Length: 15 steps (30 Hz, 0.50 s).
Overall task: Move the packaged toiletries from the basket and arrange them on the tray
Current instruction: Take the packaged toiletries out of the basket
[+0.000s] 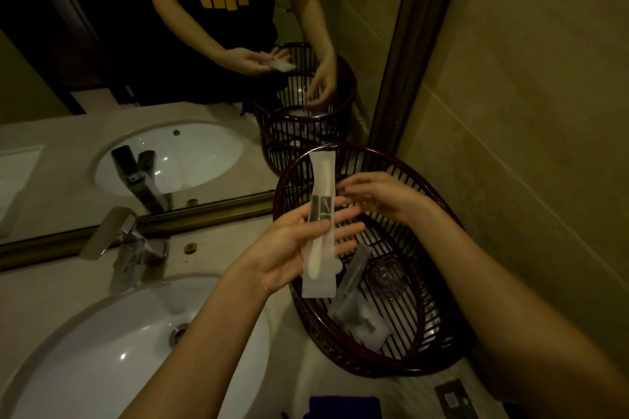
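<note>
My left hand point(292, 248) holds a long white packaged toiletry point(321, 224) upright above the left rim of the dark slatted basket point(425, 350). My right hand point(381, 196) hovers over the basket's far side, fingers spread, holding nothing. Inside the basket lie a clear long packet point(354, 277), a flat clear packet point(364, 323) and a crumpled clear wrap point(388, 277). No tray is clearly in view.
A white sink point(112, 350) with a chrome tap point(119, 238) lies to the left. A mirror point(170, 61) runs along the back and reflects everything. The tiled wall point(527, 112) stands close on the right. A blue item point(343, 406) and a dark packet point(454, 400) lie at the counter's front.
</note>
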Available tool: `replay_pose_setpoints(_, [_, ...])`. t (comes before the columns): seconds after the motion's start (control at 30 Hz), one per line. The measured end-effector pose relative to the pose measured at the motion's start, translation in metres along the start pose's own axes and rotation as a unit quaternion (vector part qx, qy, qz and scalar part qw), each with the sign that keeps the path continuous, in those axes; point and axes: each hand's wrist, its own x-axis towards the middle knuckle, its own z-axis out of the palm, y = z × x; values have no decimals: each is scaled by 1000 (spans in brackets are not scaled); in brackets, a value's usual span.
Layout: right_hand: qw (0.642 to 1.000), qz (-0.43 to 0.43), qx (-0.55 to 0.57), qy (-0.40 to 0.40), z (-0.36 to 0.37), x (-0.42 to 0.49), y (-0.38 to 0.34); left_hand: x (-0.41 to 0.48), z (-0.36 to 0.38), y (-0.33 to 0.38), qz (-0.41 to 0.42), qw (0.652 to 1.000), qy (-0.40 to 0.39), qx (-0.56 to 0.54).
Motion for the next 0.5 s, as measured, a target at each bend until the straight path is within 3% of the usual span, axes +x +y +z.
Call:
replay_pose_setpoints(0.07, [978, 52, -184, 82, 5, 12, 22, 3, 1, -1, 2, 1000, 22, -21])
replay_pose_setpoints(0.2, [857, 184, -479, 40, 18, 24, 63, 6, 4, -2, 22, 997, 48, -62])
replay_pose_setpoints(0.27, [822, 217, -525, 46, 26, 23, 74, 5, 4, -3, 31, 995, 57, -81])
replay_pose_setpoints(0.4, [791, 214, -569, 69, 44, 26, 87, 4, 5, -4, 27, 991, 64, -112])
replay_pose_setpoints(0.47, [784, 203, -584, 64, 52, 24, 89, 4, 3, -4, 22, 989, 63, -129])
replay_pose_setpoints(0.5, [796, 194, -569, 71, 53, 22, 91, 4, 2, -4, 22, 989, 63, -135])
